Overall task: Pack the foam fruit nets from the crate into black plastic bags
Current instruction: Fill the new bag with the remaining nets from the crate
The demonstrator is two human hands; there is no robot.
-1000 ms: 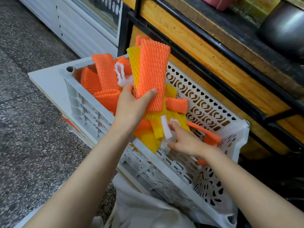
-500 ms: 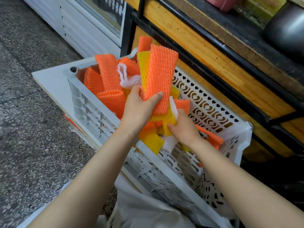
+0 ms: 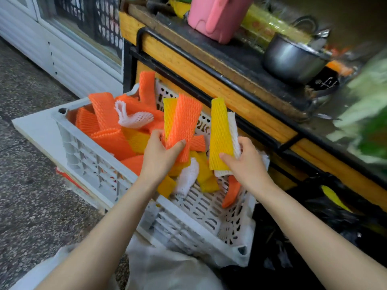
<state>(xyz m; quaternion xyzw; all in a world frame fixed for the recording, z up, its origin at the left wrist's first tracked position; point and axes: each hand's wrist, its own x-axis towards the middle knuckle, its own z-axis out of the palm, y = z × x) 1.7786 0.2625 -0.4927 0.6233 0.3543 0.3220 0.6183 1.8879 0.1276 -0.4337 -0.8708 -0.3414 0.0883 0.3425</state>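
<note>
Beside the bench (image 3: 209, 84), the white crate (image 3: 98, 164) holds loose foam nets (image 3: 109, 141), with the black bag (image 3: 326, 210) to its right. The left hand (image 3: 161, 158) still grips an orange-and-yellow bundle (image 3: 182, 122). The right hand (image 3: 246, 164), earlier low among the nets, now pinches a yellow-and-white pair (image 3: 219, 130), lifted upright above the crate.

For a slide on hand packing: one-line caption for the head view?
Above the white crate, left hand grips orange and yellow foam nets; right hand holds a yellow net and a white net.
</note>
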